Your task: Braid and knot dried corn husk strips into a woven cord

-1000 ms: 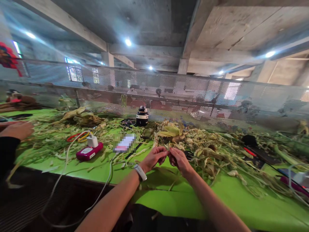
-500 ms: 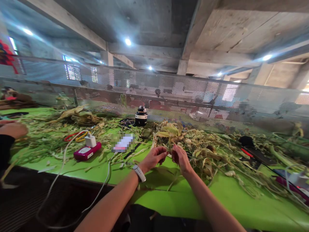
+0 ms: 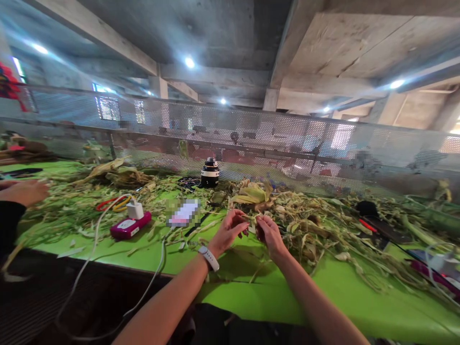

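My left hand (image 3: 231, 231), with a white watch (image 3: 208, 258) on its wrist, is closed in a pinch just above the green tabletop. Close by on the right, my right hand (image 3: 269, 235) pinches with thumb and forefinger. A small pale strip of corn husk (image 3: 253, 219) spans the gap between the fingertips of both hands; its ends are hidden by the fingers. Right behind the hands lies a heap of dry corn husks (image 3: 298, 211), with a broad yellowish husk leaf (image 3: 253, 194) on top.
A phone (image 3: 184, 212) lies left of my hands, beside a magenta power strip (image 3: 130, 225) with a white charger and trailing cable. A dark bottle (image 3: 210, 172) stands behind, before a mesh screen (image 3: 230, 139). Another person's hand (image 3: 27, 191) is at far left.
My hands have shifted slightly, and the right fingers now sit lower, showing more of the pale strip between them. The other person's hand moved a little to the right.
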The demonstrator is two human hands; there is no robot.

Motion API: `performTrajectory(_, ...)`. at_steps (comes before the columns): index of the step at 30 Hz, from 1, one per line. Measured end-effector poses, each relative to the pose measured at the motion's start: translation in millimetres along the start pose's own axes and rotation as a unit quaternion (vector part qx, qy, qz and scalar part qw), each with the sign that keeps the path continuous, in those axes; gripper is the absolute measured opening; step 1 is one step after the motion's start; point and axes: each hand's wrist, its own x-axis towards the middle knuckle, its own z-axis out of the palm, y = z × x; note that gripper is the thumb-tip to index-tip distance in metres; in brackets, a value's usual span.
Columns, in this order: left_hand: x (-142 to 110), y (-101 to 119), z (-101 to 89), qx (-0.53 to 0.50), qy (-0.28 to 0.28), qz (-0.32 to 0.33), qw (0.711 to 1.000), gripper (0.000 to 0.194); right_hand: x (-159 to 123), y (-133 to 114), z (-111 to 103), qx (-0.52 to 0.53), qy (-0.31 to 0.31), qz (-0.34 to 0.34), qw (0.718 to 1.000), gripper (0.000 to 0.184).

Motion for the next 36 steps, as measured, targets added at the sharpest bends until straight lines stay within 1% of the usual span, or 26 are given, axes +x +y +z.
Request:
performTrajectory(4,0,-2,2.5,0.023,0.027,0.043,0.998,0.043,2,2,2,-0.002,0.002,0.020,1.000,0.042)
performTrajectory(6,0,-3,3.2,0.046,0.028,0.062,0.997,0.044,2,3,2,-0.007,0.004,0.025,1.000,0.042)
performTrajectory(9,1,-7,2.8,0.088,-0.006,0.066,0.994,0.030,0,4,2,0.008,0.005,0.036,0.999,0.042)
performTrajectory(11,4,-11,1.5,0.108,-0.019,0.065,0.992,0.023,-1,3,3,0.041,0.001,0.065,0.997,0.040)
performTrajectory(14,8,-18,-1.3,0.137,-0.010,0.062,0.989,0.016,-2,1,4,0.072,0.001,0.141,0.987,0.033)
performTrajectory(16,10,-20,-3.3,0.164,0.008,0.058,0.985,0.010,0,-1,4,0.073,0.023,0.181,0.981,0.028)
performTrajectory(17,10,-19,-4.2,0.177,0.023,0.054,0.982,0.009,1,-2,3,0.076,0.038,0.188,0.978,0.025)
performTrajectory(20,8,-14,-5.7,0.177,0.060,0.038,0.982,0.010,4,-4,-1,0.095,0.070,0.176,0.977,0.011)
performTrajectory(22,6,-10,-5.7,0.145,0.064,0.031,0.987,0.015,5,-5,-3,0.104,0.070,0.161,0.979,0.005)
performTrajectory(25,5,-6,-5.1,0.091,0.073,0.019,0.993,0.025,3,-7,-3,0.111,0.058,0.152,0.980,0.010)
performTrajectory(28,6,-7,-4.8,0.063,0.103,0.006,0.993,0.031,1,-6,-2,0.125,0.038,0.148,0.980,0.012)
performTrajectory(31,8,-10,-5.0,0.046,0.126,-0.017,0.991,0.032,3,-3,-5,0.153,0.029,0.131,0.979,0.024)
performTrajectory(33,9,-10,-5.1,0.028,0.155,-0.045,0.986,0.031,6,-2,-9,0.177,0.033,0.112,0.977,0.030)
performTrajectory(36,11,-10,-4.5,0.009,0.200,-0.090,0.976,0.028,10,-3,-15,0.204,0.040,0.091,0.974,0.034)
